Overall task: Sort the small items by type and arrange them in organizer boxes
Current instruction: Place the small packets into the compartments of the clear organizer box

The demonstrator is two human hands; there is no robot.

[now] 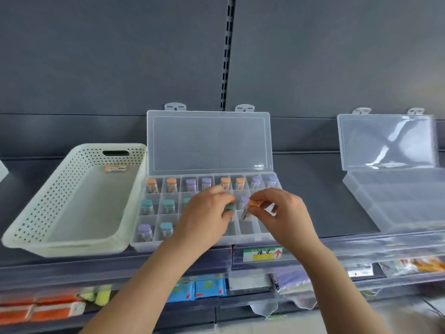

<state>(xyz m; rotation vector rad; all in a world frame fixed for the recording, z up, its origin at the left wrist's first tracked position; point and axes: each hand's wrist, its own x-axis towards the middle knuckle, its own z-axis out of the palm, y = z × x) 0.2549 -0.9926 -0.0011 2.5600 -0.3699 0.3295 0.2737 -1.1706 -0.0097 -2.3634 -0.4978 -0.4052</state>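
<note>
Left hand (207,213) around teal-capped vial (230,208), right hand (284,213) around orange-capped vial (253,203)

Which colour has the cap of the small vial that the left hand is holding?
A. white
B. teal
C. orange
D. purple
B. The left hand holds the teal-capped vial in its fingers above the open organizer box, while the orange-capped vial is in the right hand.

Shop aisle, slotted grey shelving (227,51), price label (262,254), packaged goods (209,288) below
</note>
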